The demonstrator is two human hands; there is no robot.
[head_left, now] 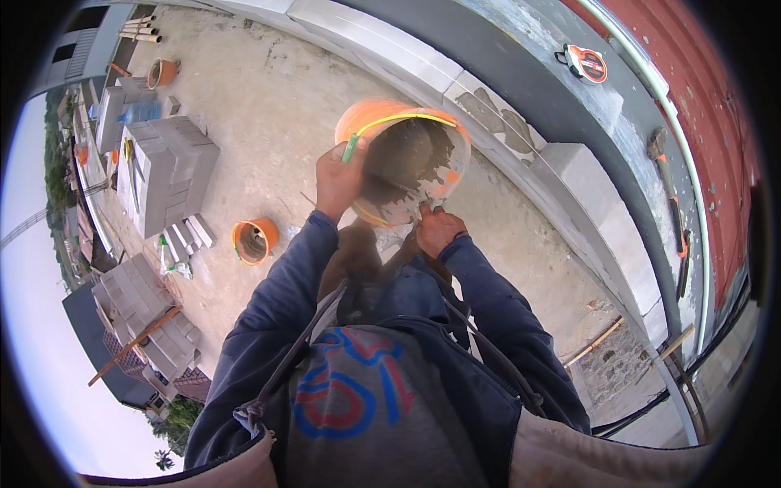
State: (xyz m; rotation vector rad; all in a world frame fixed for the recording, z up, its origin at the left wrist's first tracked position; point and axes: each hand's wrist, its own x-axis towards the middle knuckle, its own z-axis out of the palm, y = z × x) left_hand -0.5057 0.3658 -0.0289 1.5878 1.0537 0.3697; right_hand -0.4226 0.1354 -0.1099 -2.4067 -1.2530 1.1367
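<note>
An orange bucket point(376, 111) is tipped so that its mouth faces me, with wet grey mortar point(407, 159) inside and smeared along its wall. My left hand point(338, 180) is closed on its left side, by the green grip of the yellow handle point(350, 148). At the near right part of the rim is my right hand point(439, 229), its fingers curled in; whatever they hold is hidden. Beyond the bucket, patches of mortar point(514, 130) lie on top of a low wall of pale blocks point(582, 183).
A tape measure point(586, 63) and a hammer point(669, 183) lie on the ledge to the right. To the left are a smaller orange bucket point(255, 241), stacked grey blocks point(167, 171) and another block pile point(146, 305). A farther orange bucket point(163, 73) stands at upper left.
</note>
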